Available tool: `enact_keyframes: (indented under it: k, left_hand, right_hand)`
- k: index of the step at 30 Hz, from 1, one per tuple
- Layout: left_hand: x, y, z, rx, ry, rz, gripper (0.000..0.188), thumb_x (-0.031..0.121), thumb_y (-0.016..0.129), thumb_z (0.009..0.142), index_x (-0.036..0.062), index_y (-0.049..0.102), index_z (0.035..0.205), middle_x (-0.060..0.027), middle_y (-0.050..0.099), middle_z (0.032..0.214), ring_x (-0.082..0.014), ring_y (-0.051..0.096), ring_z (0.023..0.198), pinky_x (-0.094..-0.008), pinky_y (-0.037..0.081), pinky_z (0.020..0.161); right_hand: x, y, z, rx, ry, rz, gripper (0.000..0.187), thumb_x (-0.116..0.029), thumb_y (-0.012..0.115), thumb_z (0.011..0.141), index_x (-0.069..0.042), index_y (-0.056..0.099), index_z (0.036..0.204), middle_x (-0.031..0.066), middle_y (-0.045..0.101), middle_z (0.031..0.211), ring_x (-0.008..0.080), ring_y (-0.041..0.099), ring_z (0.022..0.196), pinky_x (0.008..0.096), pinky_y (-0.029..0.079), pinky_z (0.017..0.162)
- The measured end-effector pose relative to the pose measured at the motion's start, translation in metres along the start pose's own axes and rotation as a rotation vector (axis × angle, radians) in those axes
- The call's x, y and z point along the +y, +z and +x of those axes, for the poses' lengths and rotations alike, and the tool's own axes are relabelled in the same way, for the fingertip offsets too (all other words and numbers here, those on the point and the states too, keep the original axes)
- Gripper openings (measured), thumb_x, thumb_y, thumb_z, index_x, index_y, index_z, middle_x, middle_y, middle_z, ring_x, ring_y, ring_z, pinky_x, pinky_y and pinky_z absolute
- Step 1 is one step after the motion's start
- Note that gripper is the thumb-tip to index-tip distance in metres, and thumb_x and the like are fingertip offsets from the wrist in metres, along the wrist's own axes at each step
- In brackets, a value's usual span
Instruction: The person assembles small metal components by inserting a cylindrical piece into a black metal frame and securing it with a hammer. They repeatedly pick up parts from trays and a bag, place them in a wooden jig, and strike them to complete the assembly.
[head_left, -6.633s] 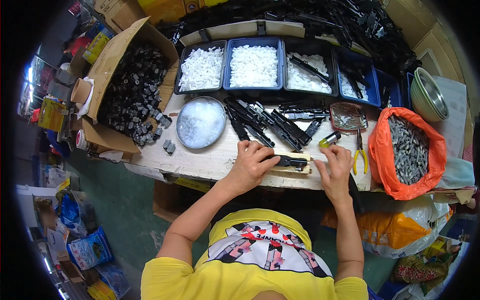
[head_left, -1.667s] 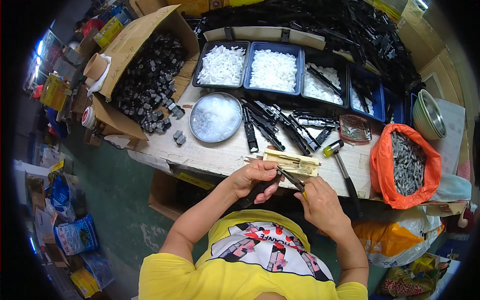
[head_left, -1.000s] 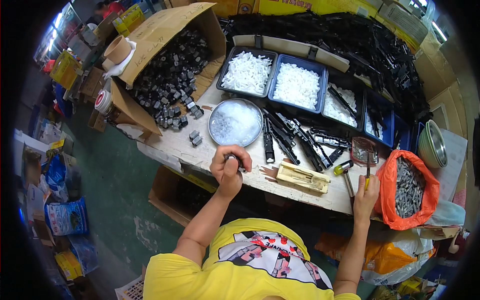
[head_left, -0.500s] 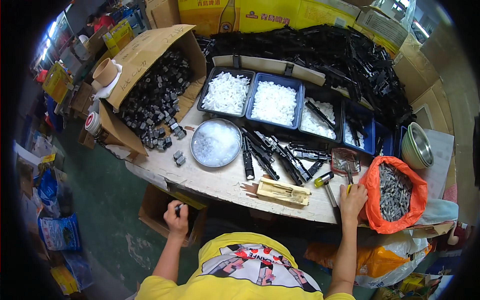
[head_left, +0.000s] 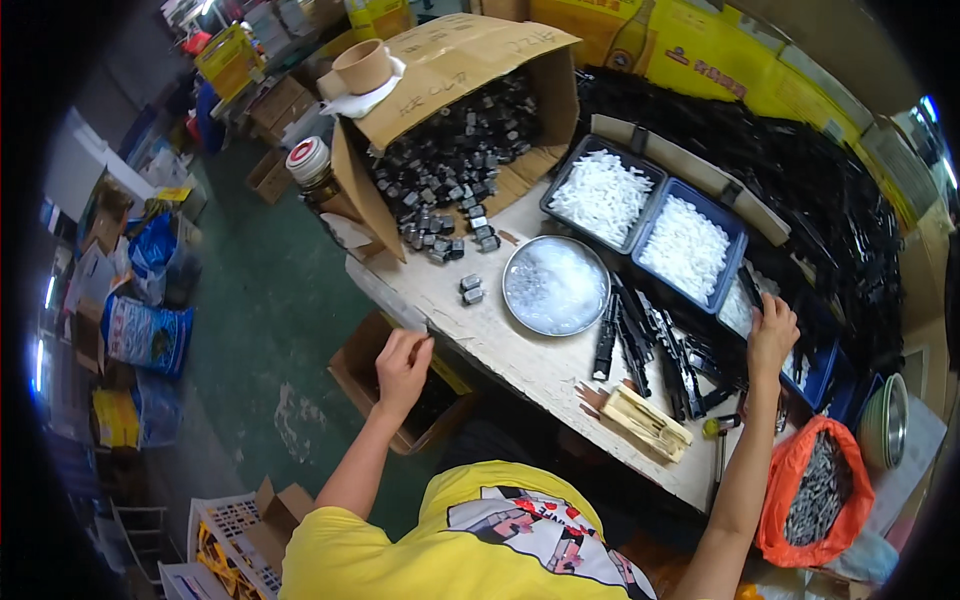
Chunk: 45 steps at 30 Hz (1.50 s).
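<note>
My left hand (head_left: 404, 370) is closed beside the table's front edge, over an open cardboard box (head_left: 355, 365) below. A tiny dark tip shows at its fingertips; what it holds I cannot make out. Stretched across the table, my right hand (head_left: 773, 335) pinches a long black plastic part (head_left: 751, 287) at the bin of white pieces (head_left: 737, 310). More black parts (head_left: 606, 345) lie on the table between a round metal dish (head_left: 556, 326) of clear-white bits and a cream-coloured fixture block (head_left: 645, 423). A hammer with a yellow head (head_left: 715, 427) is by my right forearm.
Dark metal blocks fill a tipped cardboard box (head_left: 480, 45) at the left. Two bins of white pieces (head_left: 600, 195) stand before a large heap of black parts (head_left: 700, 135). An orange bag (head_left: 775, 515) of grey parts and stacked bowls (head_left: 893, 425) are at the right.
My right hand has left the tool by the orange bag and moved forward to the bin. My left hand has risen to the table edge. The view has swung left.
</note>
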<state>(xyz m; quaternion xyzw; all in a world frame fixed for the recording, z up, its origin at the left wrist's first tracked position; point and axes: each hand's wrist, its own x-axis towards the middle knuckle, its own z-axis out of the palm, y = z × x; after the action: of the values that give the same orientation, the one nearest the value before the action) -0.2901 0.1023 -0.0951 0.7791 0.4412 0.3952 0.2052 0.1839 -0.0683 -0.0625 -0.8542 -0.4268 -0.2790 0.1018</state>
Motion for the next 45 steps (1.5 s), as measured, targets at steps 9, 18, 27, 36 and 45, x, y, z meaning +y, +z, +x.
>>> enact_keyframes:
  k: [9, 18, 27, 36, 45]
  left_hand:
    - [0.0, 0.057, 0.063, -0.124, 0.23, 0.098, 0.021, 0.003, 0.067, 0.07, -0.0011, 0.058, 0.088, -0.0108, 0.053, 0.083, -0.0232, 0.054, 0.068, -0.0308, 0.045, 0.058]
    - [0.004, 0.049, 0.057, -0.293, 0.176, 0.197, 0.024, 0.004, 0.064, 0.071, 0.0009, 0.057, 0.093, -0.0122, 0.048, 0.085, -0.0308, 0.05, 0.083, -0.0404, 0.042, 0.072]
    - [0.064, 0.039, 0.047, -0.407, 0.106, -0.162, 0.022, 0.004, 0.068, 0.07, -0.0017, 0.062, 0.09, -0.0088, 0.053, 0.079, -0.0183, 0.052, 0.067, -0.0277, 0.045, 0.061]
    - [0.142, 0.11, 0.021, -0.869, 0.428, -0.488, 0.024, 0.002, 0.07, 0.066, -0.0009, 0.062, 0.088, -0.0083, 0.055, 0.081, -0.0179, 0.054, 0.067, -0.0272, 0.044, 0.058]
    - [0.156, 0.138, 0.01, -0.956, 0.554, -0.369, 0.025, -0.001, 0.069, 0.066, -0.0011, 0.06, 0.088, -0.0079, 0.05, 0.083, -0.0194, 0.054, 0.071, -0.029, 0.045, 0.061]
  right_hand:
    - [0.011, 0.03, 0.02, -0.075, 0.067, 0.051, 0.017, -0.014, 0.061, 0.077, -0.013, 0.061, 0.093, 0.0036, 0.058, 0.099, 0.0251, 0.053, 0.094, 0.041, 0.038, 0.073]
    - [-0.086, -0.101, -0.076, -0.139, -0.279, 0.422, 0.016, -0.001, 0.06, 0.063, -0.009, 0.057, 0.076, 0.0064, 0.052, 0.084, 0.0248, 0.049, 0.082, 0.0383, 0.033, 0.071]
    - [-0.113, -0.104, -0.131, -0.308, -0.316, 0.381, 0.011, -0.005, 0.056, 0.063, -0.009, 0.054, 0.073, 0.0032, 0.048, 0.077, 0.0205, 0.046, 0.079, 0.0382, 0.031, 0.071]
    - [-0.107, -0.093, -0.13, -0.339, -0.251, 0.655, 0.018, -0.004, 0.062, 0.069, -0.008, 0.058, 0.086, 0.003, 0.053, 0.08, 0.0194, 0.05, 0.079, 0.0343, 0.03, 0.071]
    - [-0.105, -0.085, -0.136, -0.237, -0.134, 0.836, 0.03, -0.003, 0.065, 0.071, -0.007, 0.054, 0.099, 0.0043, 0.053, 0.075, 0.0198, 0.051, 0.074, 0.0339, 0.03, 0.072]
